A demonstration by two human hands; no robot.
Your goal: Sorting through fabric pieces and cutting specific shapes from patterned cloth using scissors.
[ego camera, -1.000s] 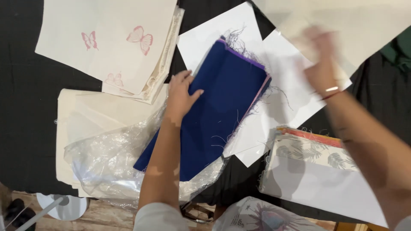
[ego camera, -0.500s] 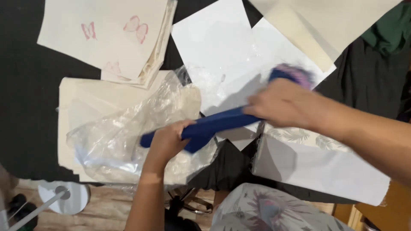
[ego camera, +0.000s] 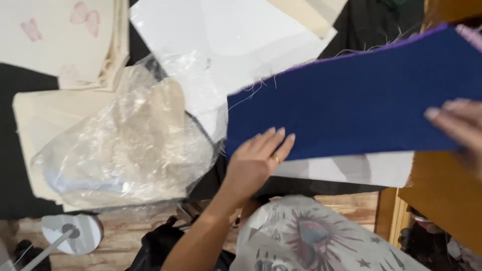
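A folded dark blue cloth (ego camera: 351,100) with frayed purple edges is held up off the table at the right. My left hand (ego camera: 256,160) grips its lower left corner from beneath, fingers lying on the fabric. My right hand (ego camera: 457,125), blurred at the right edge, holds the cloth's right side. White paper sheets (ego camera: 241,40) lie on the black table (ego camera: 15,85) behind the cloth.
A crumpled clear plastic bag (ego camera: 125,145) lies on cream fabric pieces (ego camera: 30,110) at the left. More cream pieces with pink butterfly prints (ego camera: 85,12) are at the top left. A white round stand base (ego camera: 70,233) is on the floor; wooden furniture (ego camera: 437,195) is at the right.
The blue cloth was lifted off the white sheets and swung to the right. My right hand came down onto it and now holds its right side; the view shifted right.
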